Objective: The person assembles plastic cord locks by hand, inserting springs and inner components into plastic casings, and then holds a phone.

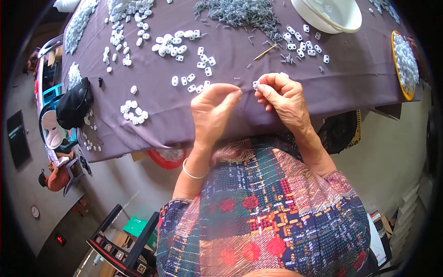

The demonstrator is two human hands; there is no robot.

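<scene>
A small white two-holed plastic piece (255,85) is pinched in the right hand (285,98), above the worktop's near edge; the work looks partway through.
The left hand (212,108) has thumb and forefinger drawn together; whether anything lies between them I cannot tell. White oval pieces (161,48) sit grouped left of centre, one ring of white pieces (144,114) near the left corner. Seemingly left to use: loose white pieces (302,46) and a grey pin heap (244,16) toward the far edge. Dark purplish cloth covers the worktop (346,78); beyond its left end, a person in orange-red (56,181) sits in the grey-floored room.
</scene>
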